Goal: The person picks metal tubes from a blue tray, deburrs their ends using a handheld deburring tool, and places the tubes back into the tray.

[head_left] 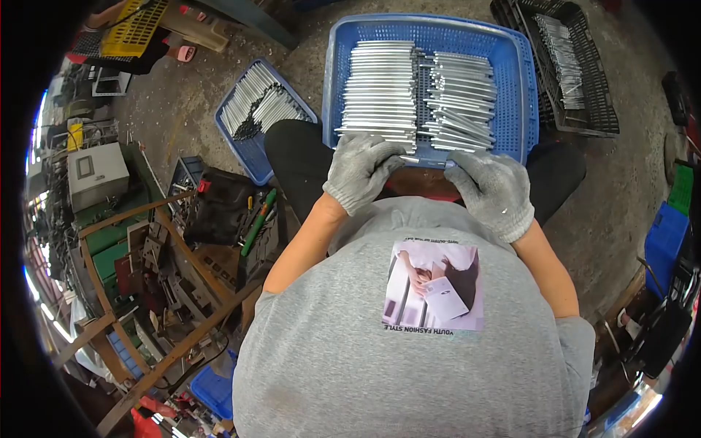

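Note:
A blue plastic basket stands in front of my lap. Inside it, silvery metal rods lie stacked in two columns, a left stack and a right stack with dark ends along its inner side. My left hand, in a grey knit glove, is closed at the basket's near rim, pinching a metal rod whose end sticks out past the fingertips. My right hand, gloved too, has thumb and fingers pressed together near that rod's end. Whatever lies between its fingertips is too small to name.
A smaller blue basket of rods with dark ends sits at the left. To the right, a black crate holds more rods. A wooden frame, a grey box and a green-handled tool are on the left side.

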The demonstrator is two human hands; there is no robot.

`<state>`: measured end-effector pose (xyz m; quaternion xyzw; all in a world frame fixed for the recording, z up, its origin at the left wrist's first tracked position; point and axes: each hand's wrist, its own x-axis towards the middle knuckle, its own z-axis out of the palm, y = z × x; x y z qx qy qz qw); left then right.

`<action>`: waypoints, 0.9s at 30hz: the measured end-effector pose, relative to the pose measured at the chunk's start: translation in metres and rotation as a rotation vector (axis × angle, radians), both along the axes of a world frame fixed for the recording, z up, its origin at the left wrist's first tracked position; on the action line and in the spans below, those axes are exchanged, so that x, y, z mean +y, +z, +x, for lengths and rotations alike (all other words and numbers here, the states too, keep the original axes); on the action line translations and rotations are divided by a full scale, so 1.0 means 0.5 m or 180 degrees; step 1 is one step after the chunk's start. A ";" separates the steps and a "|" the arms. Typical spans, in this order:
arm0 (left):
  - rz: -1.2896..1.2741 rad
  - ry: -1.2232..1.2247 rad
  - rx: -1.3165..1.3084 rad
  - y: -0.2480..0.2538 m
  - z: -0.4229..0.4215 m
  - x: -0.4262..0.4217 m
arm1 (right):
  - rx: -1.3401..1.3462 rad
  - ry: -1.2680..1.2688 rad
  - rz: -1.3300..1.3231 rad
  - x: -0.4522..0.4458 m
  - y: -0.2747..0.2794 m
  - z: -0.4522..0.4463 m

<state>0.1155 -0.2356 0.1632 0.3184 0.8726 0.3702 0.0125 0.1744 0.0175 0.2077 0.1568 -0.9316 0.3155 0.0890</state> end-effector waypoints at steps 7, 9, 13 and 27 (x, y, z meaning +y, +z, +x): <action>-0.0173 -0.0011 -0.0143 0.004 0.027 0.008 | -0.0125 0.0176 0.0034 -0.004 -0.008 0.006; -0.0233 -0.0050 -0.0202 0.006 0.035 0.011 | -0.0109 0.0131 0.0111 -0.001 -0.018 0.006; -0.0141 0.0110 -0.0182 0.012 0.046 0.018 | -0.0072 0.0014 0.0275 -0.004 -0.020 0.012; -0.0077 0.0277 0.0213 -0.007 0.060 0.020 | -0.0688 0.0020 0.0086 -0.015 -0.042 0.021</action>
